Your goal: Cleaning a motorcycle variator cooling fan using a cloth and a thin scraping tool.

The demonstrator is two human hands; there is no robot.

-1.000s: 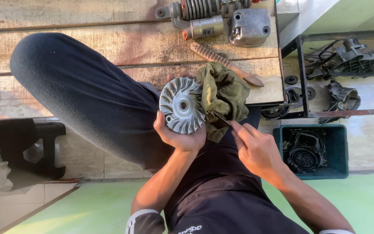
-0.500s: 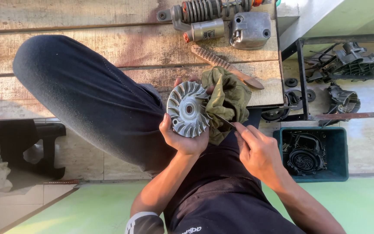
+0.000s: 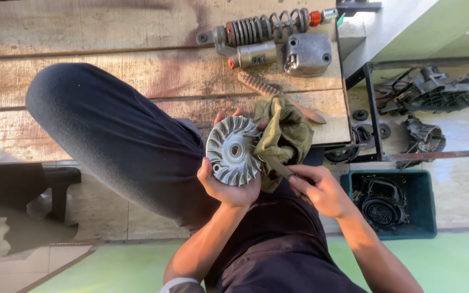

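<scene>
Planks of the wooden worktop [image 3: 109, 38] are being crossed by a dark-trousered knee [image 3: 93, 125]. Beyond it, a coil-spring shock absorber [image 3: 261, 32] and a grey metal cover [image 3: 306, 53] are lying. A finned metal disc [image 3: 233, 151] is being gripped by the left hand [image 3: 229, 187], which is clamped around its lower rim from below. An olive rag [image 3: 284, 135] is bunched just beside the disc. A thin tool [image 3: 279, 167] is being pinched by the right hand [image 3: 321, 190], its tip touching the disc's edge.
</scene>
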